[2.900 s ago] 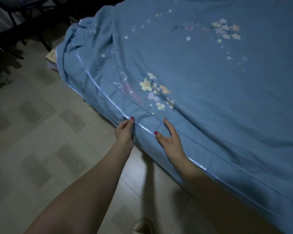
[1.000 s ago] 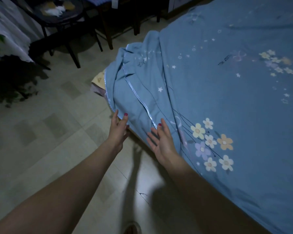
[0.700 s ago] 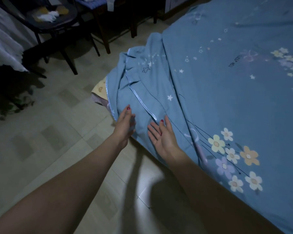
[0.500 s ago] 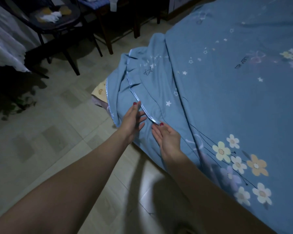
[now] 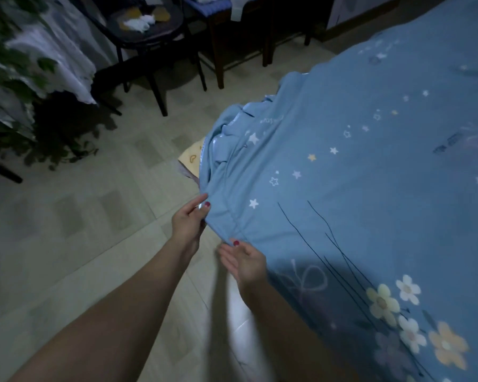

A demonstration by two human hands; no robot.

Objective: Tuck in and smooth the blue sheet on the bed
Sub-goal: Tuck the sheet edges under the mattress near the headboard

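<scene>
Two hands at bed edge: left hand (image 5: 187, 222) pinching blue sheet (image 5: 356, 188) hem, right hand (image 5: 244, 261) fingers (image 5: 226, 260) spread, palm up.

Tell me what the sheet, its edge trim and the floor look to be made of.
Sheet: soft matte woven fabric, likely cotton; it bunches into limp folds at the corner. Trim: a glossy, satin-like ribbon that catches light. Floor: hard, smooth tile or vinyl, with square patterning, straight seams and a slight sheen.
</scene>
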